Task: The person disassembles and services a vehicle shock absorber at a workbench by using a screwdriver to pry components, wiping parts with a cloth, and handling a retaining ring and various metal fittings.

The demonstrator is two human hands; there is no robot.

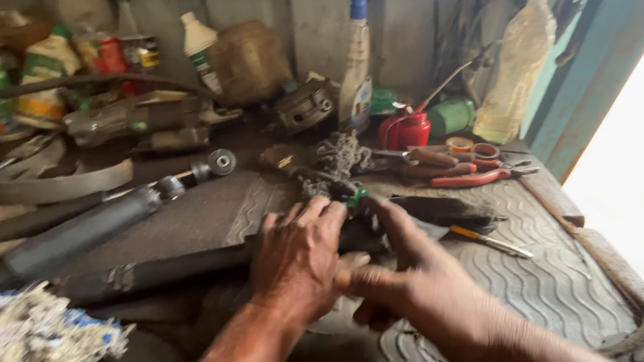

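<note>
A long black tube-shaped part (165,270) lies across the grooved rubber mat (552,277). My left hand (298,256) is clamped over its middle, fingers curled on top. My right hand (402,272) meets it from the right, index finger stretched along the tube toward a small green piece (356,196) at my fingertips. The tube's right end (451,209) sticks out beyond my hands. A dirty chain (334,166) lies just behind.
A grey shock absorber (83,231) lies to the left, a frayed rag (23,347) at the near left. Red-handled pliers (470,178), a screwdriver (491,242), a red oil can (409,129), a spray bottle (354,68) and other bottles crowd the back. The bench edge (623,286) runs at the right.
</note>
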